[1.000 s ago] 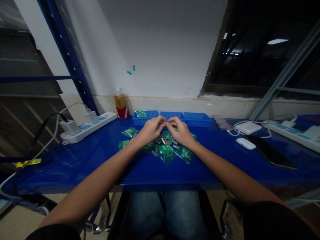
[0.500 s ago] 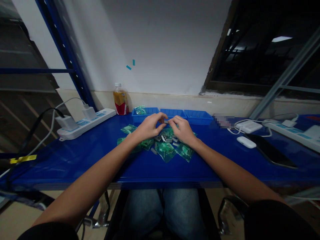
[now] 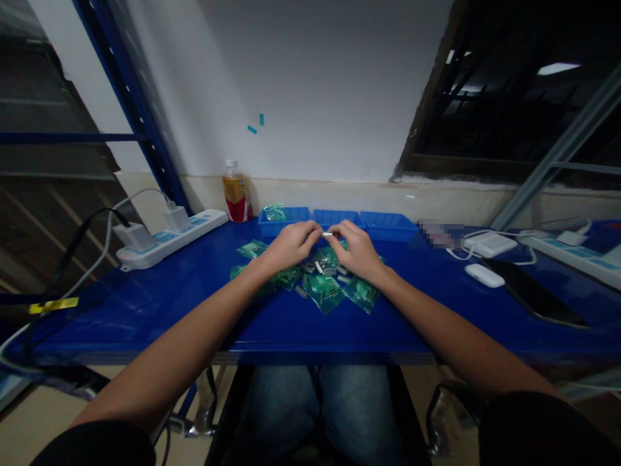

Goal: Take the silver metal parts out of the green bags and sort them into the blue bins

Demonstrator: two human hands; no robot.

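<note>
On the blue table (image 3: 169,304), trays (image 3: 392,235) line the back edge, likely for easy reach; left hand (image 3: 292,243) and right hand (image 3: 356,249) together pinch a small piece (image 3: 327,234), apparently to steady it.

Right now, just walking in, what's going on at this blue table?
A seated person is handling a small pale piece above the blue table. The right hand pinches it, with the left hand at its other end; whether that one grips too is hard to tell. Beneath lie green packets and small metallic pieces. Behind stand three blue bins.
</note>
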